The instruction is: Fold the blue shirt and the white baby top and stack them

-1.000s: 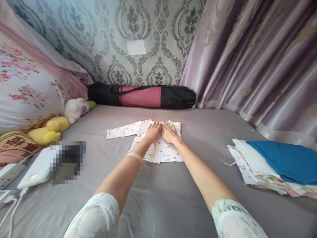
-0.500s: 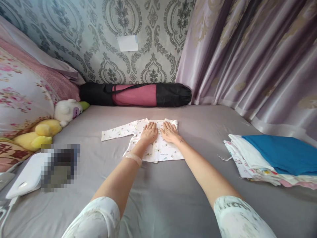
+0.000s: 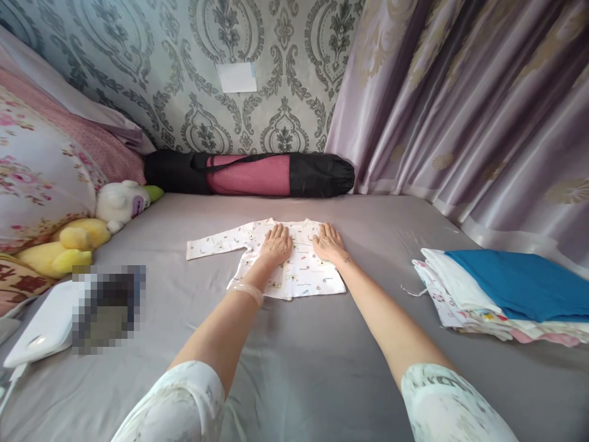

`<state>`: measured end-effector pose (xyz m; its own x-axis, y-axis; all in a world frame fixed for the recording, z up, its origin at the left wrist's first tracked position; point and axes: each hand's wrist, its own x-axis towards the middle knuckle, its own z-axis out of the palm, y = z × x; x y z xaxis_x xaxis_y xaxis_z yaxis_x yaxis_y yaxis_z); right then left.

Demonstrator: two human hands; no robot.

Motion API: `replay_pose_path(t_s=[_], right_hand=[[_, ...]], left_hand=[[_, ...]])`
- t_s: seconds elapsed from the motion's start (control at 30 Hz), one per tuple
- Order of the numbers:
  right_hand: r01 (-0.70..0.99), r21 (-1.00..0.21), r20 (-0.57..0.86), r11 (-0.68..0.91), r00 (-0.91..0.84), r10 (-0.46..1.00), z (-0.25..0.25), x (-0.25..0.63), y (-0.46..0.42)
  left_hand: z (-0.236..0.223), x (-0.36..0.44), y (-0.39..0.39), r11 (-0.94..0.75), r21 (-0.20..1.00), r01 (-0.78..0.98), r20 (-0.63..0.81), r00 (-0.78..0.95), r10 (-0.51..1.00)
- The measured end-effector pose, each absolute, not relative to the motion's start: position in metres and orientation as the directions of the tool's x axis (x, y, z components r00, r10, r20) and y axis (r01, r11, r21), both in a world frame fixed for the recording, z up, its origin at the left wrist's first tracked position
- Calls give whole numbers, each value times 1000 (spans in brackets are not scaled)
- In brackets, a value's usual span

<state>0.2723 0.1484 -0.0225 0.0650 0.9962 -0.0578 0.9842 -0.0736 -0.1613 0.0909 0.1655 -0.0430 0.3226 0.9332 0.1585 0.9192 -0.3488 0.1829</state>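
Note:
A small white printed baby shirt [image 3: 304,270] lies flat on the grey bed sheet [image 3: 294,350]. Its left sleeve [image 3: 216,245] stretches out to the left; on the right side no sleeve shows past the body. My left hand [image 3: 277,244] rests palm down on the middle of the shirt, fingers extended toward the collar. My right hand [image 3: 329,244] lies flat at the shirt's right edge, its fingers slightly spread and partly over the sheet. Neither hand grips anything; both are open.
At right sits a stack of folded clothes with a blue cloth [image 3: 534,283] on top. A black and pink rolled mat bag [image 3: 248,175] lies along the wall. Plush toys [image 3: 115,205], a floral pillow [image 3: 37,178] and a white device [image 3: 43,328] are at left.
My right hand has slid to the right across the shirt, from near its middle to its right edge. My left hand stays in place on the fabric.

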Motion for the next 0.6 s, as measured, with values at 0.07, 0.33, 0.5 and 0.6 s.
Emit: replay_pose_path(t_s=[0.07,0.33,0.5,0.6], right_hand=[[985,-150,-60,-83,75,995,-24,273,149],[984,-158,-127,-80,60,990,-14,272,153],[980,-197,-50,1,-11,999,-11,262,156],[984,-178,-66,-26,14,998,-17,255,156]], left_hand=[[-43,91,166,-342,189,921,156,316,936],[-38,90,162,-339,214,916,222,293,930],[-37,90,159,-308,225,925,266,245,932],[-38,90,161,-285,219,933,187,247,951]])
